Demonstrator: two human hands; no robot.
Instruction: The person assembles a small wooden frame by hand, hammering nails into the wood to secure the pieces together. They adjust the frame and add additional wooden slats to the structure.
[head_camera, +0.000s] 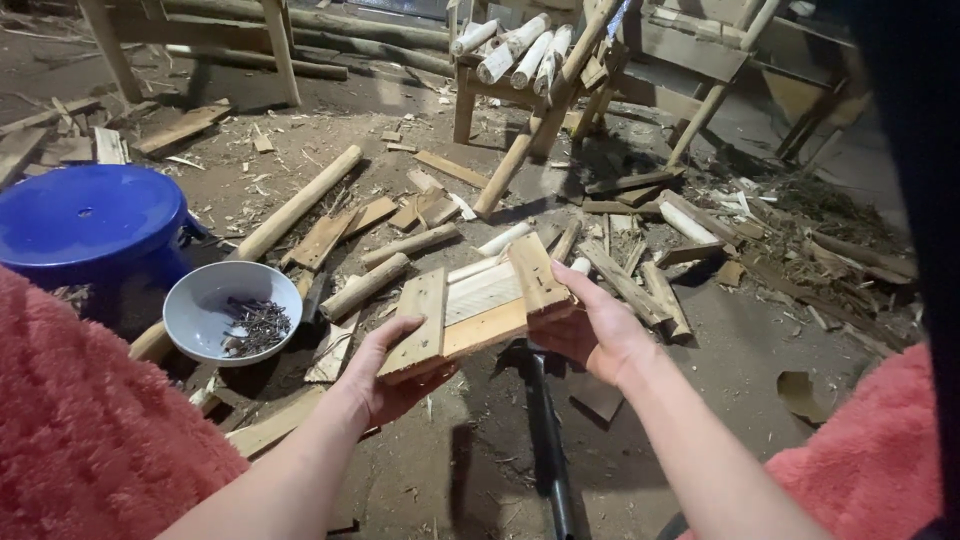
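Observation:
Both of my hands hold a small wooden frame (480, 305) made of flat slats nailed across two end boards. My left hand (385, 375) grips its near left end board from below. My right hand (590, 325) clasps the right end board, thumb on the side. A dark hammer (545, 440) lies on the dirt floor right under the frame, its handle running toward me. A grey bowl (195, 300) holding several dark nails sits on the ground to the left of my left hand.
A blue plastic stool (90, 215) stands at the left. Round poles (300, 200), offcuts and wood chips litter the dirt floor. A rough wooden chair frame (520, 80) with stacked poles stands behind. Red fleece covers my knees (90, 420).

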